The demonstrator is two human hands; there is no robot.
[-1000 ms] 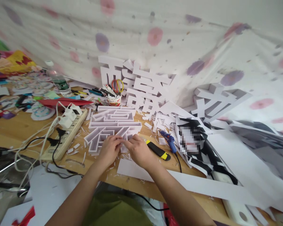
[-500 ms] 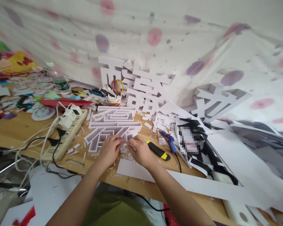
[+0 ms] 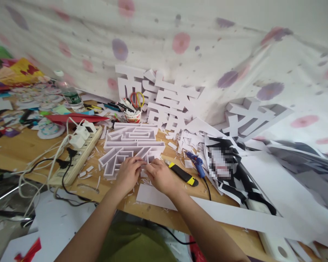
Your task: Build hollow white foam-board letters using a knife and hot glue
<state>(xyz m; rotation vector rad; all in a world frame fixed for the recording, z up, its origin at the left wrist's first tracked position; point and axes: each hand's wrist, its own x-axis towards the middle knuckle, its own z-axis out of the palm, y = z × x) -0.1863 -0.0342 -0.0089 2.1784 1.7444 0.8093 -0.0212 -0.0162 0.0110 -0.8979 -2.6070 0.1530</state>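
A white foam-board character (image 3: 133, 144) with raised thin walls lies on the wooden table. At its near right corner my left hand (image 3: 129, 174) has its fingers bent and drawn together. My right hand (image 3: 160, 176) meets it there, fingers curled inward, the fingertips of both hands almost touching. Whatever is pinched between them is hidden by the fingers. To the right of my right hand lies a black and yellow utility knife (image 3: 183, 174), and past it a blue glue gun (image 3: 196, 163). Below the right hand runs a long white board strip (image 3: 221, 210).
Finished white characters (image 3: 169, 98) lean against the curtain, another (image 3: 248, 116) at the right. A power strip (image 3: 76, 163) with cables is left. Behind stands a cup (image 3: 133, 116) with scissors (image 3: 137, 99). White scraps (image 3: 190, 140) and a printed sheet (image 3: 224, 160) lie right.
My right hand has turned slightly, its fingers now closer to those of my left hand. The left hand stays nearly in place. The whole view has shifted a little.
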